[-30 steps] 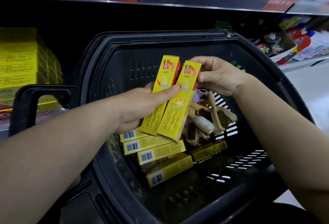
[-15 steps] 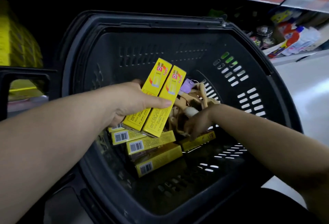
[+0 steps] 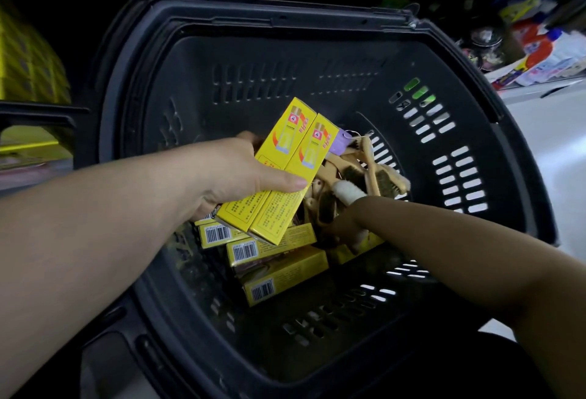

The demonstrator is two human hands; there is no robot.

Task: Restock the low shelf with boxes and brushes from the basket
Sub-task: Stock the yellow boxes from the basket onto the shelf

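So the right hand [image 3: 344,224] isn't up at the tops of the boxes anymore. A second ago it was pinching the upper end of the second box, and now it's down inside the basket [image 3: 253,81], buried in the heap of wooden brushes [image 3: 377,176] right by the loose boxes [image 3: 279,275] lying on the bottom. It's in deep shadow down there, so I honestly can't tell if it's got hold of anything or is just feeling around.

The left hand [image 3: 241,176] is doing all the holding now: thumb across the front, fingers behind, clamped on the two yellow boxes [image 3: 285,176], side by side and tilted, hanging over the basket above the loose ones.

My read is that the handoff's done, so the left is the "carry" hand and the right is fishing for the next item, maybe a brush. Nothing's been shelved yet, and plenty is still sitting in the basket. The blurry yellow stock [image 3: 31,72] off to the left looks like where these belong.
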